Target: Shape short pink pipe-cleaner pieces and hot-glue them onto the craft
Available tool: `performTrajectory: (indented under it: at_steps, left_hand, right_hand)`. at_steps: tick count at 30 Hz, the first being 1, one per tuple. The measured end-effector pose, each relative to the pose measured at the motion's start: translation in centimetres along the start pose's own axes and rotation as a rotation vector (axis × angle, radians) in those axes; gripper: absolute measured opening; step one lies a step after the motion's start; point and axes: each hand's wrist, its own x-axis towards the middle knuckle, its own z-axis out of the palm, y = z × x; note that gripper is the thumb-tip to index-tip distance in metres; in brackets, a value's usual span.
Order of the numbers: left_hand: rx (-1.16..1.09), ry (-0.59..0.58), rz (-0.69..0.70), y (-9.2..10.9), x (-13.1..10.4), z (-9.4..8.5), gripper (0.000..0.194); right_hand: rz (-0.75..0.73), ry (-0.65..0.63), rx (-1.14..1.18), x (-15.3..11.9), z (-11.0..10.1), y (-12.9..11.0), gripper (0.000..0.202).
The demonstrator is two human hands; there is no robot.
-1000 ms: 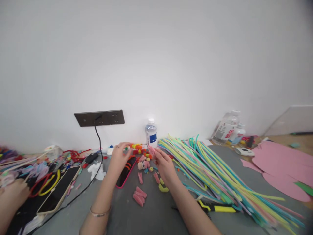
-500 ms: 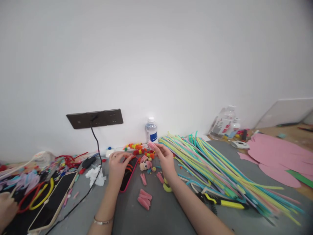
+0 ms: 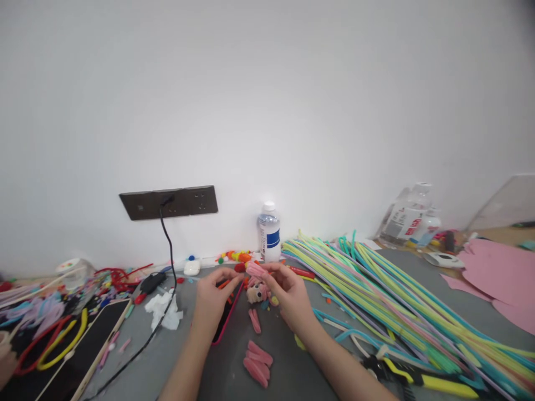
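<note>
My right hand (image 3: 291, 295) pinches a pink fuzzy pipe-cleaner piece (image 3: 255, 270) between thumb and fingers. Just left of it, my left hand (image 3: 214, 298) has thumb and fingertips drawn together; whatever is between them, if anything, cannot be made out. Below the held piece lies a small beige doll head (image 3: 254, 293) with dark eyes and pink on top, partly covered by my right hand. A phone in a pink case (image 3: 225, 320) rests under and beside my left hand. Nearer to me are a small pink piece (image 3: 254, 321) and a cluster of pink folded pieces (image 3: 258, 363).
Pipe cleaners (image 3: 376, 301) spread across the right, with yellow-handled pliers (image 3: 443, 384) in front. A bottle (image 3: 270, 231) stands by the wall. A black cable (image 3: 171, 250) runs down past crumpled tissue (image 3: 165, 309). Another person's hand (image 3: 5, 356) shows at the left edge.
The view has shifted left and slightly up, so most things sit lower and further right. My hands have come closer together around the pink piece, which is now lower, above the doll head.
</note>
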Motion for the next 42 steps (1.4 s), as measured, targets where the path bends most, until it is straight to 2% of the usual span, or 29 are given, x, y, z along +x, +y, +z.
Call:
performTrajectory:
  at_steps: [3, 10, 18, 23, 29, 31, 36, 39, 42]
  left_hand:
    - [-0.041, -0.006, -0.030, 0.21, -0.24, 0.13, 0.015]
    - [-0.082, -0.020, -0.010, 0.31, -0.22, 0.18, 0.016]
    - [-0.291, -0.051, -0.054, -0.01, -0.08, 0.05, 0.023]
    - [-0.328, 0.006, 0.039, 0.07, -0.28, 0.14, 0.032]
    - [-0.186, 0.037, 0.118, 0.36, -0.44, 0.09, 0.046]
    - [-0.191, 0.028, 0.083, 0.17, -0.36, 0.09, 0.045]
    - [-0.317, -0.080, -0.119, -0.49, -0.14, 0.20, 0.031]
    - [-0.334, -0.108, -0.152, -0.46, -0.17, 0.24, 0.024]
    - [-0.376, -0.128, -0.138, -0.14, -0.23, 0.25, 0.025]
  right_hand:
    - [-0.012, 0.016, -0.007, -0.08, -0.34, -0.58, 0.037]
    - [-0.002, -0.050, -0.016, -0.16, -0.48, -1.00, 0.036]
    - [0.023, -0.067, 0.048, 0.24, -0.71, -0.98, 0.040]
    - [0.017, -0.066, 0.007, 0.23, -0.82, -0.69, 0.039]
    - [0.002, -0.060, 0.003, 0.21, -0.77, -0.60, 0.040]
    - [0.014, -0.057, -0.009, 0.18, -0.76, -0.59, 0.040]
    - [0.030, -0.070, -0.035, 0.14, -0.69, -0.86, 0.041]
    - [0.019, -0.070, -0.022, 0.18, -0.66, -1.04, 0.041]
    - [0.012, -0.062, -0.017, 0.19, -0.67, -1.07, 0.041]
